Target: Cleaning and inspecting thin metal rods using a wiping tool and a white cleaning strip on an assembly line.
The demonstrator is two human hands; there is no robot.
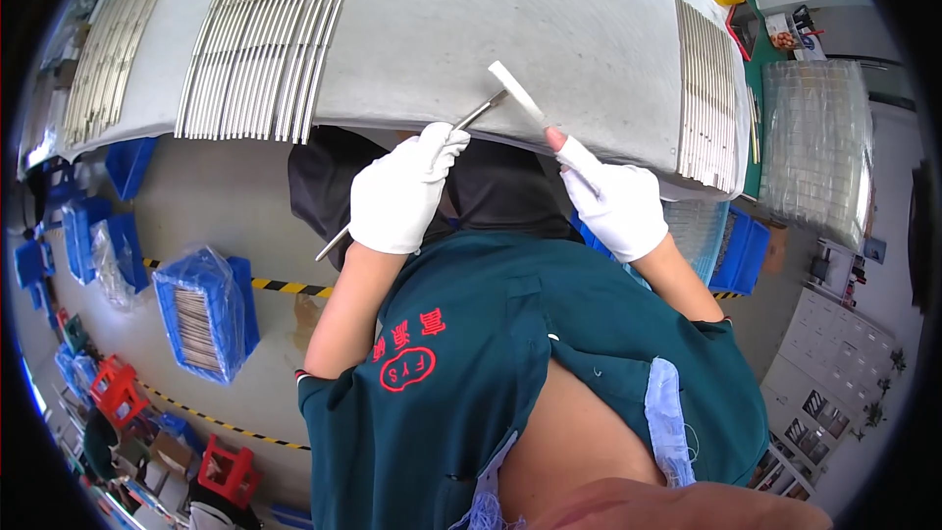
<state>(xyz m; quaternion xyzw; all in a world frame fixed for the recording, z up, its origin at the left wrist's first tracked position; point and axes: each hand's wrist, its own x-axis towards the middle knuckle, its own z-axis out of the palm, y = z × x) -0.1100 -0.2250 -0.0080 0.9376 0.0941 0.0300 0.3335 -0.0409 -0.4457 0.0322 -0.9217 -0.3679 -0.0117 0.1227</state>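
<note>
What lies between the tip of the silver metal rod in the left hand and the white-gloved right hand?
The head view shows a flat white strip there, reaching from the right hand past the rod tip.

a slim, silvery metal rod (477,116), darker at its far tip, slanted from near left to far right, its middle hidden in a grip. a narrow, flat white strip (516,92) leaned toward far left over the tabletop (442,20), at the rod's tip; contact was unclear.

Grey-covered table (471,20), two batches of slim metal rods (270,44) leftward, third batch (704,93) rightward.
</note>
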